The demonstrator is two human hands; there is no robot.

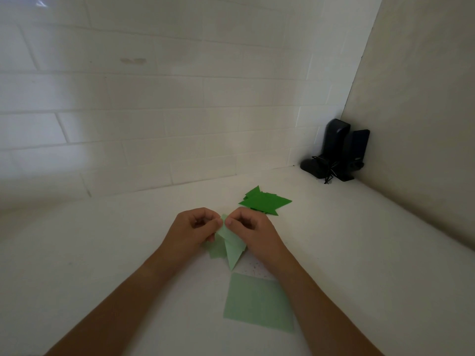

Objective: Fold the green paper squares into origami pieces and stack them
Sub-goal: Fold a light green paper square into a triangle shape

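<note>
Green folded paper is sitting pinched between my left hand and right hand. Both are gripping its top. I'm seeing a flat square lying nearer me.

Arms: two, bare from the lower frame edge up to the wrists, no sleeves in view.
Left hand: bare, no glove, ring or band visible.
Right hand: bare, no glove, ring or band visible.
Wrists: plain, no watch or bracelet on either.
Fingers: short, with unpainted nails; one pale thumbnail visible on the right hand.
Forearms: slim, smooth, widening toward the camera, left entering from the lower left corner, right from the lower right.
Markings: none discernible in the dim light.
Clothing: none in frame; upper arms and torso cut off below the picture edge.
</note>
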